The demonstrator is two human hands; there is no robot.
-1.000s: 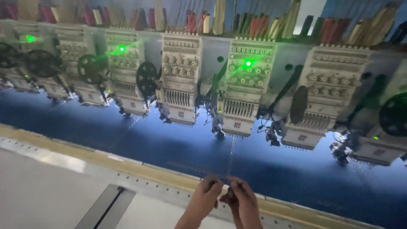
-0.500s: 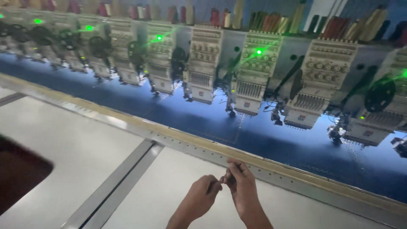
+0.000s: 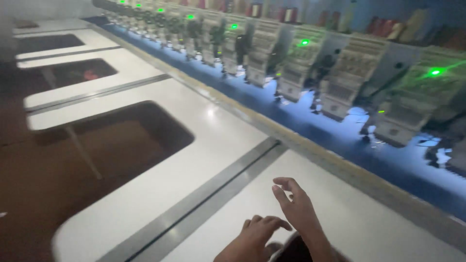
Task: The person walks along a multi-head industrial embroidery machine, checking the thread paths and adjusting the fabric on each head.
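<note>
My right hand (image 3: 297,209) hovers over the white table (image 3: 228,145) at the bottom middle of the head view, fingers loosely curled and apart, with nothing visible in it. My left hand (image 3: 255,238) is just below and left of it, knuckles up, fingers bent downward and blurred; I cannot see what, if anything, is in it. The two hands nearly touch. Beyond them a long row of embroidery machine heads (image 3: 298,68) with green lamps (image 3: 435,72) stands over a strip of blue fabric (image 3: 340,138).
A tan rail (image 3: 291,138) separates the table from the blue fabric. A grey groove (image 3: 218,187) runs diagonally between two table panels. Dark rounded cut-outs (image 3: 116,145) open in the table to the left, with brown floor under them.
The view has swung left and down along the table. My hands, pinched together at a thin thread near the rail before, have come apart and drawn back toward me.
</note>
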